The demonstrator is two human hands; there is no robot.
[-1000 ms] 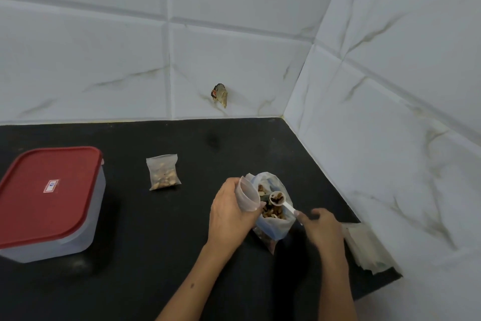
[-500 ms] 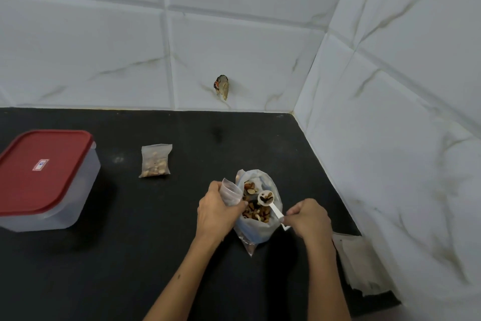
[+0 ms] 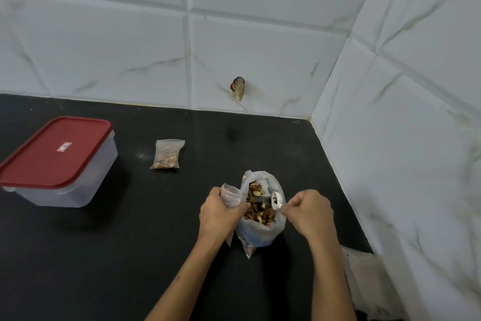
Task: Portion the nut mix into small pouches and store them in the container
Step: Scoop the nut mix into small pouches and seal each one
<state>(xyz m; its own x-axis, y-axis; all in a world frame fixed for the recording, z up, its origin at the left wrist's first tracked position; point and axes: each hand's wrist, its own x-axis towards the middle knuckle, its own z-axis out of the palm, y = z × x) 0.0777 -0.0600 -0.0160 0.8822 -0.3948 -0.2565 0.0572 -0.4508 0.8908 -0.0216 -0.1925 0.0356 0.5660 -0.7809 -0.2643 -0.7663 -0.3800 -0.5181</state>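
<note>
Nut mix (image 3: 257, 207) is sitting in the open bag (image 3: 263, 232) on the worktop (image 3: 130, 255); left hand (image 3: 221, 212) is gripping an empty pouch (image 3: 230, 194) beside it, right hand (image 3: 309, 212) is pinching a white scoop (image 3: 276, 199) over it.

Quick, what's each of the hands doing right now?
Left hand: grips a small empty pouch beside the nut bag.
Right hand: pinches a white scoop over the nuts.
</note>
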